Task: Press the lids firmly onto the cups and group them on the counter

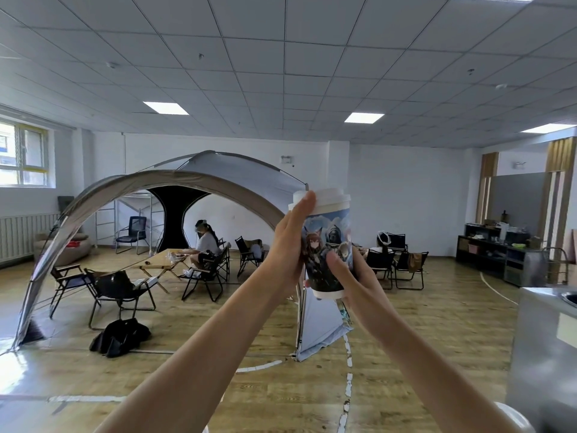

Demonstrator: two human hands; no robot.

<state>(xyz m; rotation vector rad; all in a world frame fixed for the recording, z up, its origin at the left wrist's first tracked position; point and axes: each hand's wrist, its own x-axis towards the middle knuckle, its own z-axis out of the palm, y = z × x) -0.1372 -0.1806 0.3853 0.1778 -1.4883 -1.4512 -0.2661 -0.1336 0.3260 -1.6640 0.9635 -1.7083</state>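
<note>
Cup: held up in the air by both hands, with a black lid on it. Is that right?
Not quite: the lid is white, not black, as the head view shows. The cup is held up in the air by the left hand and the right hand.

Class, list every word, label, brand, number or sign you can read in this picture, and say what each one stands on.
No text can be read anywhere in this picture.
Cup: only printed cartoon figures; no words can be made out.
Pale patch on the side of the metal counter: too blurred to tell whether it carries any writing.
</note>
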